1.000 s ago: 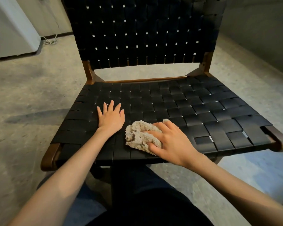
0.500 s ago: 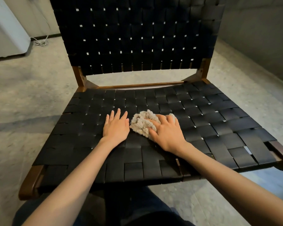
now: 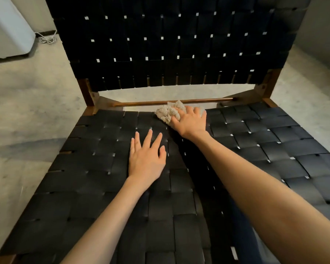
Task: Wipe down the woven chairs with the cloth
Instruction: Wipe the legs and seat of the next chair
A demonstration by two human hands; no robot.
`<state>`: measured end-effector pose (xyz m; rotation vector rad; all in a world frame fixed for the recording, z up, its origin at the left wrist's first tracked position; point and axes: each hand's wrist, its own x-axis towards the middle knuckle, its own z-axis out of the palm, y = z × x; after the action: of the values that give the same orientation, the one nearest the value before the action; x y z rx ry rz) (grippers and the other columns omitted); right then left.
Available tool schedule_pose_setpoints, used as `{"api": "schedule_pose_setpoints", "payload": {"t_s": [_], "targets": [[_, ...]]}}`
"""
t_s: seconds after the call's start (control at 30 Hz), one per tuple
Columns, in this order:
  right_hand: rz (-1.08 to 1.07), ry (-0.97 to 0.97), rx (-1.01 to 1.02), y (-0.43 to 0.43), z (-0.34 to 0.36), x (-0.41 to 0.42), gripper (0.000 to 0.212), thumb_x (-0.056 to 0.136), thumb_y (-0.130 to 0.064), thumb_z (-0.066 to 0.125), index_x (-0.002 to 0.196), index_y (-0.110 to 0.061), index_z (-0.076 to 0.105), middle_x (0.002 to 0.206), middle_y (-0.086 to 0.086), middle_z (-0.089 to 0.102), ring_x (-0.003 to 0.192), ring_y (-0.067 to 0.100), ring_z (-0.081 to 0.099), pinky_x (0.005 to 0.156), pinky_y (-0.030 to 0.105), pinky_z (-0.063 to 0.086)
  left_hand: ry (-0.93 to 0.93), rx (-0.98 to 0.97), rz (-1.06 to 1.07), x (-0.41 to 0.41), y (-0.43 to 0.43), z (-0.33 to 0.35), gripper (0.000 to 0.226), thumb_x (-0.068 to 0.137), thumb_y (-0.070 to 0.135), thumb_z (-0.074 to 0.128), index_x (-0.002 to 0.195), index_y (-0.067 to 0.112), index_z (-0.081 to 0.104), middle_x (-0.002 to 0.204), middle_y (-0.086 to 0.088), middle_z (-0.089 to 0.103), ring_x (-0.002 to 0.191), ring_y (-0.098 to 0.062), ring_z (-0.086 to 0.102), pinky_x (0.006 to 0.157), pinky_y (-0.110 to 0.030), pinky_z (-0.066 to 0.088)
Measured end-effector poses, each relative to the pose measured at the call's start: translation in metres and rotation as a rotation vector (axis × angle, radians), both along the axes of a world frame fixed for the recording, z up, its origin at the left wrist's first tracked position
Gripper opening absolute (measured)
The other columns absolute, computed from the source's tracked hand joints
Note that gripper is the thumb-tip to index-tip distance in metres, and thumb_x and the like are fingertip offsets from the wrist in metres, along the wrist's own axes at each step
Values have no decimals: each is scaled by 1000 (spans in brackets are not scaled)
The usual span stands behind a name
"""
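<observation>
The left hand (image 3: pixel 146 159) lies flat on the black woven seat (image 3: pixel 88 187) of the chair, palm down, fingers straight and slightly spread, holding nothing. The right hand (image 3: pixel 190 121) presses the crumpled beige cloth (image 3: pixel 168 112) against the rear edge of the seat, just in front of the wooden crossbar (image 3: pixel 141 103), its fingers curved over the cloth's right part. Behind rises the woven backrest (image 3: pixel 170 44).
</observation>
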<state>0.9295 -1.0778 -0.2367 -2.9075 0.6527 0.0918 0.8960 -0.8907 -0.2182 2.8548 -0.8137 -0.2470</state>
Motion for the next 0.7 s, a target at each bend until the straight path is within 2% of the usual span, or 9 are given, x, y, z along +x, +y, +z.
{"api": "schedule_pose_setpoints", "payload": {"t_s": [0.13, 0.2, 0.3, 0.47, 0.57, 0.7], "targets": [[-21, 5, -55, -14, -4, 16, 53, 95, -52, 23, 136, -25, 43, 134, 11, 46, 125, 34, 37, 100, 50, 28, -7, 6, -25, 11, -7, -5, 51, 100, 46, 20, 149, 40, 10, 160, 0, 0, 144, -35, -11, 117, -43, -9], [-59, -4, -67, -24, -7, 13, 53, 94, -52, 23, 135, -25, 45, 132, 10, 47, 123, 33, 38, 97, 48, 30, -24, 10, -34, 14, -7, -7, 51, 99, 47, 20, 149, 41, 9, 160, -1, 0, 144, -36, -10, 116, -43, -9], [-107, 2, -43, -42, -5, 3, 53, 94, -53, 25, 135, -25, 45, 134, 12, 45, 126, 35, 34, 104, 50, 24, -40, 21, -39, 15, -6, -7, 52, 99, 47, 19, 149, 40, 9, 160, -1, 1, 144, -36, -9, 116, -43, -9], [-32, -1, -5, -42, 3, -20, 52, 95, -52, 26, 139, -29, 42, 142, 11, 39, 133, 37, 26, 112, 56, 12, -17, 46, -53, 12, -6, -4, 51, 101, 44, 18, 150, 37, 6, 160, -3, -1, 146, -30, -8, 116, -42, -8], [26, -5, -5, -35, 12, -42, 52, 95, -52, 28, 138, -29, 44, 142, 8, 40, 130, 37, 27, 112, 53, 15, 59, 57, -40, 3, -6, -2, 51, 101, 44, 17, 150, 36, 5, 160, -4, -5, 146, -25, -10, 115, -44, -10], [81, 24, 9, -22, 27, -81, 51, 95, -51, 29, 141, -31, 41, 148, 6, 36, 132, 35, 26, 112, 49, 15, 73, 79, -30, -21, -6, 4, 52, 101, 43, 16, 151, 31, 4, 159, -11, -6, 146, -25, -10, 114, -46, -11]]}}
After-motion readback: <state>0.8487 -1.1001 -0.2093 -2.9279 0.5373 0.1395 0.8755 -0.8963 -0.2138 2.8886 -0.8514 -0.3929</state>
